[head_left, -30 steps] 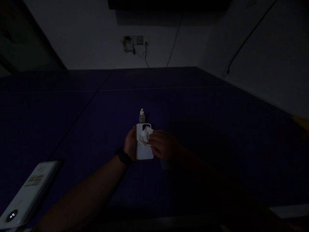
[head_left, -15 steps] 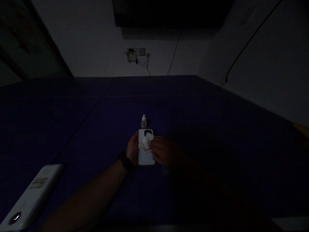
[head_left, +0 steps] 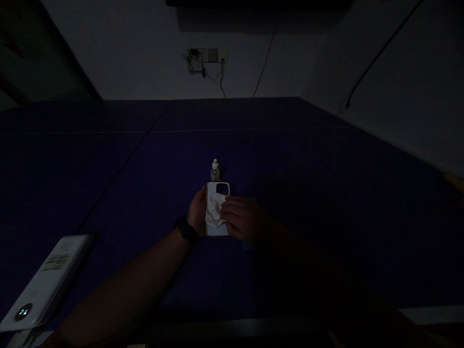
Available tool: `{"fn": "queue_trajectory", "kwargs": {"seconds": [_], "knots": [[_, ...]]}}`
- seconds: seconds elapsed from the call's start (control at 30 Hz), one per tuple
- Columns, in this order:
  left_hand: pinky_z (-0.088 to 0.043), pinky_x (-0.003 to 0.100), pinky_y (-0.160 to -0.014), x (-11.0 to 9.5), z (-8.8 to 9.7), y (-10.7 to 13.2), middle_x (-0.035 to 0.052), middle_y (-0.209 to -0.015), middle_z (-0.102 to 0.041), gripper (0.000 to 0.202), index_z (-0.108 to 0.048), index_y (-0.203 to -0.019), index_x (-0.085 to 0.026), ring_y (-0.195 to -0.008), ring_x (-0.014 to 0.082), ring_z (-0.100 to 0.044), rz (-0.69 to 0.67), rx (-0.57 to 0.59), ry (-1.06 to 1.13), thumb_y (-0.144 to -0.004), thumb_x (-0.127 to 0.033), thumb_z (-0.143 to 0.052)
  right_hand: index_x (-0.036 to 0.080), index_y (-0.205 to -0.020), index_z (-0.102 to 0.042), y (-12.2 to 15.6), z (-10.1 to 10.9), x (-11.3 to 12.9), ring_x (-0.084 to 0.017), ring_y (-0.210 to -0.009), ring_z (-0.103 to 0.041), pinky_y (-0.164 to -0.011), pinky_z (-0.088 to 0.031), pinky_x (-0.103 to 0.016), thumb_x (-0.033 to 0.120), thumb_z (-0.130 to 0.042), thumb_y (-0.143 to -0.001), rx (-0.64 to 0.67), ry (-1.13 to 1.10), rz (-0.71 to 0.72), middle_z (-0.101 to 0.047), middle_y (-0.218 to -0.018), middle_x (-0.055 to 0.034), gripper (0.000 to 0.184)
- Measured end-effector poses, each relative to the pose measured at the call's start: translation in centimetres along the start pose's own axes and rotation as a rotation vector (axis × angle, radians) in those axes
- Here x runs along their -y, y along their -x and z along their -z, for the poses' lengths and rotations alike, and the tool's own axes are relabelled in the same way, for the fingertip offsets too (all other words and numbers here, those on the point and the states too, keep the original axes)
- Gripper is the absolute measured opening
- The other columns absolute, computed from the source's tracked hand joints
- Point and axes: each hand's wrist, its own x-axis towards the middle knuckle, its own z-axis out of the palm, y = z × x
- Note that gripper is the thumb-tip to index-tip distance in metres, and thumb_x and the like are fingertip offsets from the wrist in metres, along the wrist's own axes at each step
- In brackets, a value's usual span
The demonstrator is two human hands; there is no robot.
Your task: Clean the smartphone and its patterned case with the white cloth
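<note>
A white oblong device (head_left: 46,282) with a lit round display (head_left: 23,311) is lying on the dark purple surface (head_left: 163,164). Outlet plates (head_left: 212,56) are lining the rear wall (head_left: 145,53); right of them, a thin cable (head_left: 266,60) is running down beneath a dark panel (head_left: 259,3).

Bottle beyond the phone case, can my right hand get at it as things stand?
Probably, after letting go: your right hand holds a tissue over the phone case. The bottle shows just past the case, with nothing visibly covering its cap.

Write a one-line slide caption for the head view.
Left hand holding a white phone case, right hand holding a tissue against it, in dim light.
</note>
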Motion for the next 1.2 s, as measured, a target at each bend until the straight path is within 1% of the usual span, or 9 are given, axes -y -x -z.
{"fn": "queue_trajectory", "kwargs": {"seconds": [0.17, 0.3, 0.43, 0.57, 0.63, 0.8, 0.87, 1.03, 1.2], "knots": [[-0.048, 0.033, -0.082, 0.1, -0.2, 0.0, 0.0077, -0.097, -0.073, 0.041, -0.068, -0.11, -0.015, -0.083, 0.0207, -0.067, 0.019, -0.093, 0.016, -0.099, -0.044, -0.042, 0.017, -0.089, -0.065, 0.1, 0.1, -0.4, -0.022, -0.089, -0.064, -0.096, -0.052, -0.042, 0.012, -0.049, -0.089, -0.065, 0.04, -0.076, -0.071, -0.09, -0.01, 0.017], [-0.047, 0.032, -0.081, 0.3, -0.4, 0.2, 0.0083, -0.093, -0.073, 0.039, -0.07, -0.1, -0.014, -0.08, 0.0204, -0.066, 0.056, -0.043, 0.04, -0.096, -0.046, -0.049, 0.016, -0.087, -0.064, 0.4, 0.0, -0.5, -0.022, -0.088, -0.064, -0.095, -0.052, -0.04, 0.011, -0.05, -0.085, -0.087, 0.03, -0.064, -0.07, -0.091, -0.0103, 0.015], [-0.044, 0.03, -0.074, 0.5, -0.2, 0.1, 0.0047, -0.079, -0.068, 0.033, -0.069, -0.091, -0.015, -0.07, 0.0179, -0.061, 0.048, 0.046, 0.061, -0.092, -0.045, -0.057, 0.019, -0.084, -0.061, 0.7, -0.3, -0.5, -0.021, -0.086, -0.062, -0.091, -0.052, -0.04, 0.012, -0.051, -0.083, -0.066, 0.032, -0.098, -0.068, -0.086, -0.0081, 0.011], [-0.038, 0.027, -0.062, 0.7, 0.4, -0.2, 0.0022, -0.067, -0.06, 0.038, -0.066, -0.083, -0.013, -0.059, 0.0141, -0.052, 0.115, 0.05, 0.131, -0.093, -0.047, -0.054, 0.02, -0.078, -0.057, 0.4, -0.3, 0.0, -0.019, -0.076, -0.059, -0.085, -0.052, -0.037, 0.014, -0.055, -0.079, 0.008, -0.022, -0.04, -0.064, -0.076, -0.004, 0.007], [-0.035, 0.026, -0.058, 0.7, 0.8, -0.4, 0.0006, -0.062, -0.056, 0.038, -0.065, -0.078, -0.013, -0.054, 0.0125, -0.048, 0.098, 0.047, 0.171, -0.093, -0.047, -0.054, 0.02, -0.08, -0.057, 0.2, -0.4, 0.3, -0.019, -0.077, -0.059, -0.085, -0.052, -0.036, 0.014, -0.054, -0.081, 0.022, -0.035, -0.006, -0.065, -0.078, -0.0042, 0.007], [-0.042, 0.031, -0.067, 0.9, 1.3, -0.8, 0.0057, -0.076, -0.065, 0.035, -0.069, -0.088, -0.017, -0.068, 0.0191, -0.059, 0.061, 0.066, 0.102, -0.091, -0.05, -0.056, 0.02, -0.088, -0.06, 0.0, -0.4, 0.0, -0.022, -0.087, -0.062, -0.093, -0.05, -0.042, 0.01, -0.048, -0.083, -0.101, 0.022, -0.088, -0.068, -0.087, -0.0074, 0.016], [-0.043, 0.034, -0.069, 0.9, 1.3, -0.8, 0.0074, -0.08, -0.067, 0.038, -0.069, -0.09, -0.018, -0.073, 0.0223, -0.061, 0.062, 0.079, 0.068, -0.09, -0.053, -0.055, 0.02, -0.084, -0.059, 0.2, -0.3, -0.1, -0.022, -0.083, -0.061, -0.089, -0.051, -0.041, 0.011, -0.05, -0.081, -0.074, 0.007, -0.095, -0.067, -0.084, -0.0072, 0.013], [-0.042, 0.032, -0.067, 0.8, 1.1, -0.5, 0.0052, -0.072, -0.063, 0.04, -0.068, -0.087, -0.015, -0.064, 0.0189, -0.057, 0.067, 0.137, 0.047, -0.091, -0.053, -0.054, 0.02, -0.079, -0.057, 0.5, -0.1, 0.6, -0.02, -0.078, -0.058, -0.079, -0.05, -0.037, 0.015, -0.056, -0.078, 0.08, -0.109, -0.036, -0.063, -0.077, -0.0047, 0.004], [-0.045, 0.031, -0.072, 0.5, 0.5, -0.1, 0.0061, -0.077, -0.067, 0.039, -0.069, -0.088, -0.014, -0.068, 0.0184, -0.06, 0.043, 0.083, 0.028, -0.093, -0.049, -0.054, 0.02, -0.086, -0.06, 0.5, -0.4, 0.0, -0.022, -0.088, -0.061, -0.086, -0.05, -0.04, 0.013, -0.053, -0.082, -0.001, -0.075, -0.108, -0.067, -0.091, -0.008, 0.011]]}}
